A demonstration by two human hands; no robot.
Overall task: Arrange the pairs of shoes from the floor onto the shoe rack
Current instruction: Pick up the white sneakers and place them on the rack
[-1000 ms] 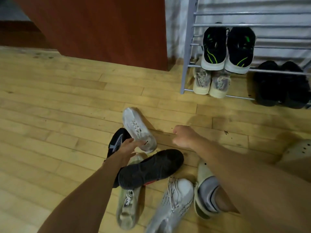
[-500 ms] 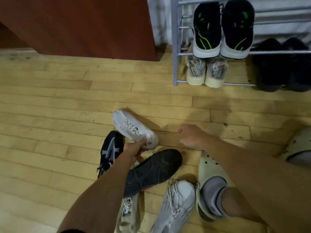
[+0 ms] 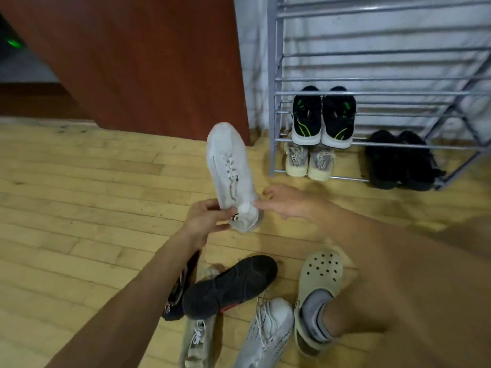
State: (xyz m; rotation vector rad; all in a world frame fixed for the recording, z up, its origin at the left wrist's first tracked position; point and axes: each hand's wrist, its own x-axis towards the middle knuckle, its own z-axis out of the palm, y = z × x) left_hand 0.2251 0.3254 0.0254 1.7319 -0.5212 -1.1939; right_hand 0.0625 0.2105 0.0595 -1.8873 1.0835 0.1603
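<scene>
Pale wood-plank floor point(image 3: 79, 208); grey metal shoe rack point(image 3: 273, 102) against white wall point(image 3: 252, 62)

Three pairs point(image 3: 323, 120) sit in the rack point(image 3: 273, 107), right of the held shoe point(image 3: 231, 171); loose shoes point(image 3: 231, 285) lie nearer.

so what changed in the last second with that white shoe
The left hand closed on the heel of the white sneaker and lifted it off the floor, toe pointing away. The right hand opened and came in toward its heel. The pairs on the shoe rack and the other floor shoes stayed put.
</scene>
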